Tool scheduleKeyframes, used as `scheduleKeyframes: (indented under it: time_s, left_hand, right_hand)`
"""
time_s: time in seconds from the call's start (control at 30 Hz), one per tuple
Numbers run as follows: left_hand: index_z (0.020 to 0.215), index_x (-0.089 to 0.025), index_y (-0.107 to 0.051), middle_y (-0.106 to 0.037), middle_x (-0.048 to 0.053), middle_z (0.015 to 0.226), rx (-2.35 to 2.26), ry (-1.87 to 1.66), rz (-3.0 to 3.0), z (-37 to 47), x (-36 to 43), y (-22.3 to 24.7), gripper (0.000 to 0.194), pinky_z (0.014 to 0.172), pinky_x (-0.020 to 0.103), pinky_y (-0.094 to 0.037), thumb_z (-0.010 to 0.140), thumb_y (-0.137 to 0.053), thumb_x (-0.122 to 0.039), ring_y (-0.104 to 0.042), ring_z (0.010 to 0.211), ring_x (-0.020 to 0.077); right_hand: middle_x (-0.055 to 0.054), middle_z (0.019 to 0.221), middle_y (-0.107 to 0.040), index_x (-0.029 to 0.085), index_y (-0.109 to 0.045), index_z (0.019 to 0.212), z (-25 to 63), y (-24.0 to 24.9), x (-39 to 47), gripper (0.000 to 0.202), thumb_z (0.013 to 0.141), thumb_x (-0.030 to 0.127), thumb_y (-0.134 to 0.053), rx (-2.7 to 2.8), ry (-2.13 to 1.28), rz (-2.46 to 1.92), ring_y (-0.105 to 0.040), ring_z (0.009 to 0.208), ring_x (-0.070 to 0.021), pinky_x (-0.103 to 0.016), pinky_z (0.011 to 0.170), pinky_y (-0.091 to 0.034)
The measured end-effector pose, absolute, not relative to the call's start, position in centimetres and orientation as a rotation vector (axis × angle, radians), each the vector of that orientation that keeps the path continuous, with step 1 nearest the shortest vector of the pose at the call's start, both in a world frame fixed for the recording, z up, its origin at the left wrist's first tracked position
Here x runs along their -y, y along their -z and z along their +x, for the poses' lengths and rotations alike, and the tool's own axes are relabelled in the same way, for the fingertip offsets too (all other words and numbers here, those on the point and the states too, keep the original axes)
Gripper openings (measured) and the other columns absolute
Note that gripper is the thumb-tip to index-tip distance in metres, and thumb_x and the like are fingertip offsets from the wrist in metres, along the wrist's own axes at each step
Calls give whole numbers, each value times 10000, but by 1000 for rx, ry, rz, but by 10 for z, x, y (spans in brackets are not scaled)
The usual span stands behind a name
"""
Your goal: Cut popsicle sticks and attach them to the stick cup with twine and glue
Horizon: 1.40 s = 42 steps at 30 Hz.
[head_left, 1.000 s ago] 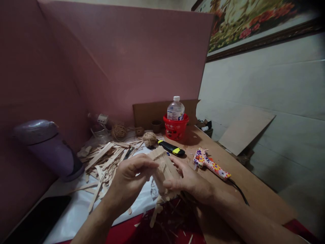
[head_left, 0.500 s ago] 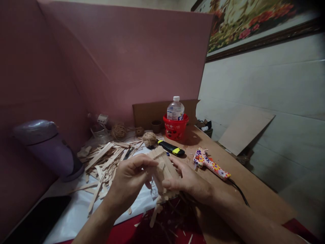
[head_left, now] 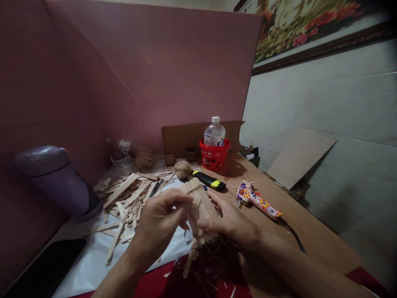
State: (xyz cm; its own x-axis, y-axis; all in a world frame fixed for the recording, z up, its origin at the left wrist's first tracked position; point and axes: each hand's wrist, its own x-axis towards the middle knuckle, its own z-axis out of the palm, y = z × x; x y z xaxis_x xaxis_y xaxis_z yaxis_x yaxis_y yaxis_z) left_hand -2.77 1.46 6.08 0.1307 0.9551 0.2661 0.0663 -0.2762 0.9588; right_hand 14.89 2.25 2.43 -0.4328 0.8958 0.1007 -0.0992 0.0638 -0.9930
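Note:
A small model built of wooden craft sticks [head_left: 203,208] is held up tilted between my hands, over the front of the table. My right hand [head_left: 231,219] grips it from the right, thumb across its near face and fingers behind. My left hand [head_left: 166,211] is closed in a pinch at its left edge; a short piece of stick lies on the face close to those fingertips. What the left fingertips press between them is partly hidden. Loose craft sticks [head_left: 124,198] are heaped left of my left hand. Just beyond the model lies a black and yellow utility knife [head_left: 209,181].
A flower-patterned glue gun [head_left: 257,200] with a black cord lies at right. Behind stand a red bucket [head_left: 214,159] with a plastic bottle [head_left: 214,134] and balls of twine [head_left: 182,169]. A purple tumbler [head_left: 62,186] and black phone-like slab [head_left: 46,265] are at left.
Both hands keep their hold on the craft-stick model, almost in place. The left hand and forearm have shifted very slightly; nothing else visibly moves.

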Motion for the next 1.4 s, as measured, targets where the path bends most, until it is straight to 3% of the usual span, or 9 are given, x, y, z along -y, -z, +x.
scheduleKeyframes:
  time_s: [0.3, 0.67, 0.8, 0.9, 1.0, 1.07, 1.23, 1.4]
  left_hand:
    - [700, -165, -705, -617, 13, 655, -1057, -1307, 1625, -25, -13, -57, 73, 410, 192, -499, 721, -637, -179, -565, 495, 100]
    - [794, -197, -666, -570, 17, 754, -1108, -1323, 1882, -26, -14, -45, 115, 457, 216, -502, 824, -555, -207, -573, 603, 127]
    - [821, -203, -650, -575, 21, 797, -1241, -1402, 2083, -28, -13, -52, 109, 552, 241, -467, 834, -543, -185, -559, 655, 133]
    - [824, -201, -632, -571, 38, 907, -1313, -1496, 2150, -30, -10, -58, 54, 731, 292, -462, 790, -601, -174, -570, 835, 176]
    - [993, -217, -602, -562, 60, 1135, -1302, -1475, 2048, -30, -12, -57, 261, 970, 378, -364, 740, -666, -199, -499, 1111, 234]
    - [1143, -237, -546, -534, 69, 1255, -1233, -1378, 1909, -30, -17, -53, 426, 1020, 414, -324, 739, -679, -249, -452, 1199, 247]
    - [1171, -213, -543, -549, 97, 1278, -1077, -1225, 1558, -31, -27, -46, 523, 1002, 420, -356, 692, -729, -310, -487, 1188, 266]
    - [1088, -194, -573, -626, 90, 1121, -1050, -1142, 1363, -31, -24, -50, 475, 827, 374, -462, 663, -748, -312, -598, 952, 238]
  right_hand:
    - [-91, 1219, -585, 224, -510, 1255, 149, -24, -22, 643, 674, 309, -773, 1531, -1446, -850, -542, 1124, -307, -450, 904, -475]
    - [-84, 1101, -631, 209, -514, 1239, 147, -27, -21, 655, 650, 310, -781, 1487, -1523, -811, -593, 1024, -291, -457, 892, -473]
    - [-86, 1145, -612, 206, -530, 1220, 148, -27, -22, 647, 639, 320, -790, 1507, -1487, -840, -564, 1069, -298, -463, 913, -456]
    - [-89, 1138, -617, 210, -530, 1220, 148, -27, -23, 658, 627, 315, -795, 1469, -1521, -822, -570, 1063, -303, -468, 898, -469]
    - [-97, 1147, -615, 213, -497, 1256, 148, -27, -22, 702, 628, 317, -793, 1442, -1586, -765, -575, 1062, -305, -478, 898, -470]
    - [-100, 1170, -605, 211, -476, 1272, 148, -27, -21, 717, 637, 326, -789, 1430, -1621, -731, -569, 1079, -298, -478, 915, -462]
    - [-108, 1189, -589, 204, -464, 1272, 150, -23, -22, 739, 629, 346, -799, 1445, -1619, -748, -567, 1078, -289, -469, 926, -456]
    - [-86, 1160, -602, 216, -480, 1251, 150, -21, -22, 709, 631, 346, -798, 1469, -1585, -776, -574, 1057, -273, -446, 920, -455]
